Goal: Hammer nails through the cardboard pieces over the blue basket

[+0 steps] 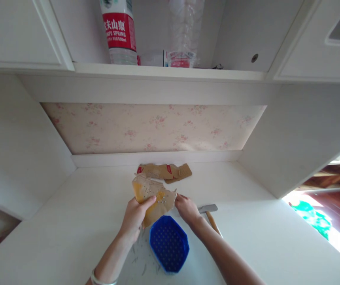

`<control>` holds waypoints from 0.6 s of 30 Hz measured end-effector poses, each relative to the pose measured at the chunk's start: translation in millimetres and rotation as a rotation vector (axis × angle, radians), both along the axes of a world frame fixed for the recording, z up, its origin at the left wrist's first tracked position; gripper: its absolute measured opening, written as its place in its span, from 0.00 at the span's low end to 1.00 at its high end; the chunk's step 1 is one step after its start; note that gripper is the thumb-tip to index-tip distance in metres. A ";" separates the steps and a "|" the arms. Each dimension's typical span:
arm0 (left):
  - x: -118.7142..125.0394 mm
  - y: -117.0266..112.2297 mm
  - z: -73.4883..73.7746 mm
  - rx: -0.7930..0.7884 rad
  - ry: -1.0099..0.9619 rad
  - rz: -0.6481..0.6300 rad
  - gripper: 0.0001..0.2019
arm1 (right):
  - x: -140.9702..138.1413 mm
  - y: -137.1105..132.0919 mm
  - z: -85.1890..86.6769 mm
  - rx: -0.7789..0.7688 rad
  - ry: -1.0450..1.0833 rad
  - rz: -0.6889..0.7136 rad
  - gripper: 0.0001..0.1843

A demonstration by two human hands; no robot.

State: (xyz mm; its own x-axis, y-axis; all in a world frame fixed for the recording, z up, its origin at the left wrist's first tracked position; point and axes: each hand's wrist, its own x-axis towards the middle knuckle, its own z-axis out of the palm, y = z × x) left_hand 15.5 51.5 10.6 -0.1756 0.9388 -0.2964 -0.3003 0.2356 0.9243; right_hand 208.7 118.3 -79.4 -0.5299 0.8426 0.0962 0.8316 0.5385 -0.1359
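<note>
My left hand [137,215] grips a torn piece of brown cardboard [149,192] with yellow patches and small holes, its thumb lying on top. At the right edge of that piece, my right hand [186,206] pinches the ragged corner with closed fingers. Just below the cardboard stands a blue octagonal box [170,243] with a star pattern inside. Partly behind my right forearm lies a tool with a grey metal blade [208,208] and a wooden handle [213,222]; the arm hides some of it. Dark bits or smudges mark the tabletop left of the box.
Another strip of brown cardboard [164,171] with red print lies at the back of the white desk [104,190]. Overhead, an open cabinet shelf [158,72] holds a red-labelled water bottle [119,31] and a clear plastic bottle [184,31]. White side panels [300,126] enclose the desk.
</note>
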 end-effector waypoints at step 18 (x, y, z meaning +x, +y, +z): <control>4.6 -0.6 -0.2 -0.116 -0.274 -0.246 0.19 | 8.2 -34.8 66.1 -0.390 0.836 0.287 0.16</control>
State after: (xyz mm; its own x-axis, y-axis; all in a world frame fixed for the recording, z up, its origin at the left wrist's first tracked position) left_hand 20.1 50.9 10.4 0.1516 0.9005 -0.4076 -0.4540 0.4297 0.7805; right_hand 216.9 83.6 -13.3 -0.6079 0.7442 0.2769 0.2283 0.4978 -0.8367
